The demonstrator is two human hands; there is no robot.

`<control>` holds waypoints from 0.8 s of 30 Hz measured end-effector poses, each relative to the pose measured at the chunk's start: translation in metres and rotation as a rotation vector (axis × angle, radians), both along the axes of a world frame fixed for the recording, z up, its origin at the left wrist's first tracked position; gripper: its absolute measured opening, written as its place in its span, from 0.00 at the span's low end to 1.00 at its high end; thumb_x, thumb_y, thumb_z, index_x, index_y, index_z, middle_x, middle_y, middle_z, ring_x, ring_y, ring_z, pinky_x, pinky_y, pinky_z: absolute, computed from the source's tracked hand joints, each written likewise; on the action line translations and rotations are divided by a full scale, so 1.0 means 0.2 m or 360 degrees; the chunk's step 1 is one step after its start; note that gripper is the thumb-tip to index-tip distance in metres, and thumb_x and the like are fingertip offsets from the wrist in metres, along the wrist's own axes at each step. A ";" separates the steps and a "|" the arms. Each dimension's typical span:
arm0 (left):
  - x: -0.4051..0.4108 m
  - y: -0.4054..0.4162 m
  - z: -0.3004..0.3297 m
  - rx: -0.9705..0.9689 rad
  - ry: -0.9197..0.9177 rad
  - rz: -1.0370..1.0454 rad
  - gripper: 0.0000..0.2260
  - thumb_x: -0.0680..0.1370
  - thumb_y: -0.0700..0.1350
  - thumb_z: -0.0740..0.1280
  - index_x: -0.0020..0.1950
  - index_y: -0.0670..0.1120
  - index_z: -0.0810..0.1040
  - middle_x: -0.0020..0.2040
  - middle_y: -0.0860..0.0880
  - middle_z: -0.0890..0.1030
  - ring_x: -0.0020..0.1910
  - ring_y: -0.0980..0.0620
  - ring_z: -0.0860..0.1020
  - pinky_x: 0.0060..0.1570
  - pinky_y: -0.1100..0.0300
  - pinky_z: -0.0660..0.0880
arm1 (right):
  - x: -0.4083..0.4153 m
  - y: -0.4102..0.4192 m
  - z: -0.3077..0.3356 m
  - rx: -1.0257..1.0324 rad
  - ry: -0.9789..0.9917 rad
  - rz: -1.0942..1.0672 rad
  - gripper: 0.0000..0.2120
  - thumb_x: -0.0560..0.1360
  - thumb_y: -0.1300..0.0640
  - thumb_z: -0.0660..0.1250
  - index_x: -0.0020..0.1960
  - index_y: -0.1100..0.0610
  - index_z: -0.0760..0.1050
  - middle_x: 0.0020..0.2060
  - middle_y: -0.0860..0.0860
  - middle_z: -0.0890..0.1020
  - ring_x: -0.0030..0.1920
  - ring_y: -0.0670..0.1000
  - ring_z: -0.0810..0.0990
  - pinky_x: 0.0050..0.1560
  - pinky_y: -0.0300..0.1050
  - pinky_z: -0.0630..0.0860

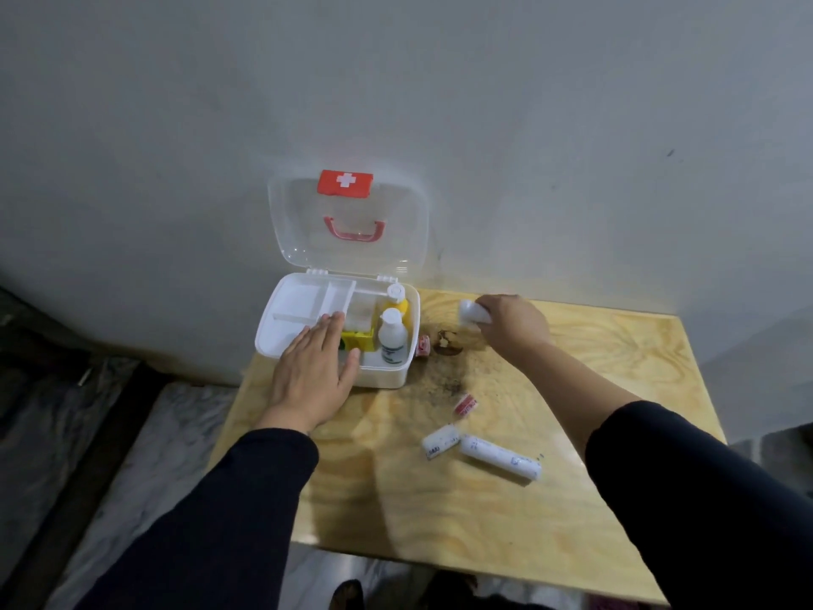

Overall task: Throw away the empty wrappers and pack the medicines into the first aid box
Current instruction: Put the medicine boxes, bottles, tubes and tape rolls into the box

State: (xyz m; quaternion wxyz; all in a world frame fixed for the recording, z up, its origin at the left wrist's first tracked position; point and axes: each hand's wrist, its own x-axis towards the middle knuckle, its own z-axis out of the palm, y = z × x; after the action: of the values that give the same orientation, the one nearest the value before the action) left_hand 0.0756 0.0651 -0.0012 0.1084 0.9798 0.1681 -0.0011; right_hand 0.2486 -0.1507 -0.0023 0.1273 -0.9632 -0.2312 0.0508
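The white first aid box [398,376] stands open at the table's back left, its clear lid [281,231] leaning against the wall. Inside are a white tray insert [299,301], a white bottle [393,339], a yellow bottle [398,299] and a yellow packet [358,339]. My left hand [314,372] lies flat, fingers apart, on the box's front edge. My right hand [512,323] is closed on a white bandage roll [470,311] to the right of the box. Two more white rolls [440,441] [501,457] lie on the table.
A small red-and-white tape roll [465,405] lies mid-table, another small pink item [423,345] beside the box, and a brown scrap [448,343] next to it. The wooden table [616,433] has a dark stain near its middle. A grey wall stands right behind.
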 end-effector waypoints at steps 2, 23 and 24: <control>0.00 0.01 0.01 -0.0030 0.0007 -0.0011 0.27 0.82 0.55 0.51 0.79 0.45 0.51 0.79 0.47 0.55 0.78 0.51 0.55 0.75 0.57 0.51 | -0.02 0.03 0.09 0.0248 0.0034 -0.0118 0.06 0.75 0.56 0.63 0.47 0.55 0.78 0.37 0.55 0.80 0.41 0.61 0.79 0.31 0.43 0.66; -0.05 0.47 0.00 0.0075 0.0188 -0.0433 0.40 0.77 0.67 0.52 0.78 0.41 0.49 0.79 0.44 0.51 0.78 0.49 0.48 0.77 0.52 0.47 | -0.68 0.86 0.20 0.1060 0.0241 -0.0743 0.12 0.75 0.55 0.65 0.56 0.58 0.73 0.46 0.56 0.81 0.49 0.57 0.79 0.41 0.43 0.66; -0.05 0.47 -0.01 0.0088 0.0209 -0.0441 0.40 0.77 0.67 0.51 0.78 0.41 0.49 0.80 0.45 0.50 0.79 0.49 0.47 0.77 0.53 0.45 | -0.68 0.87 0.17 0.1054 0.0266 -0.0770 0.11 0.75 0.58 0.64 0.57 0.59 0.72 0.45 0.56 0.80 0.50 0.58 0.79 0.41 0.43 0.65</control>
State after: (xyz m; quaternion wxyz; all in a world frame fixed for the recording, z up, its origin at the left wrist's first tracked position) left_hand 0.0654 0.1599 -0.0027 0.0688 0.9940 0.0379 -0.0754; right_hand 0.1133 0.0227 0.0322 0.4568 -0.8893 0.0089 0.0204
